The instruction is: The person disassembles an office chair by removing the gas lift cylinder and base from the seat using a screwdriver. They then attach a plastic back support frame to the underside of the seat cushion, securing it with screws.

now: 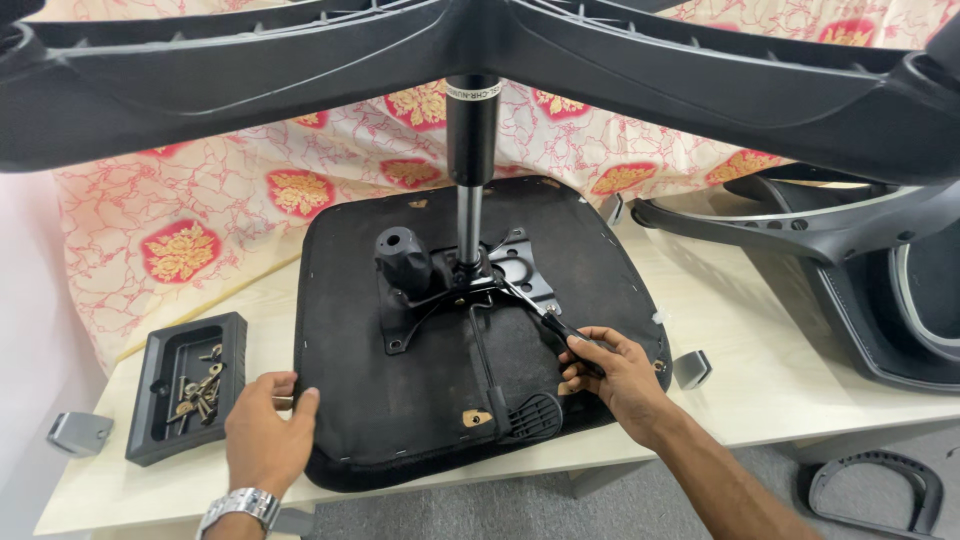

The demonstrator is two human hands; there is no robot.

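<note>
Screwdriver at the metal plate

Right hand (612, 375) grips a black-handled screwdriver (548, 325), tip on the seat's mechanism plate (500, 275); left hand (265, 430) lies flat, fingers spread, on the upturned fabric-covered seat (400, 390) on the table.

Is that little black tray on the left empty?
Not empty. The black tray holds a small heap of brass-coloured screws in its recess, left of the left hand.

counter (760, 370): pale wood-grain top, lit evenly | cloth (200, 200): cream with red and gold flower medallions, draped behind the counter's far edge | floor (500, 510): grey, looks like carpet | wall (25, 330): plain white, at left | brackets (80, 432): grey metal, at the counter's edges | ring (880, 490): dark curved part on floor, right
</note>
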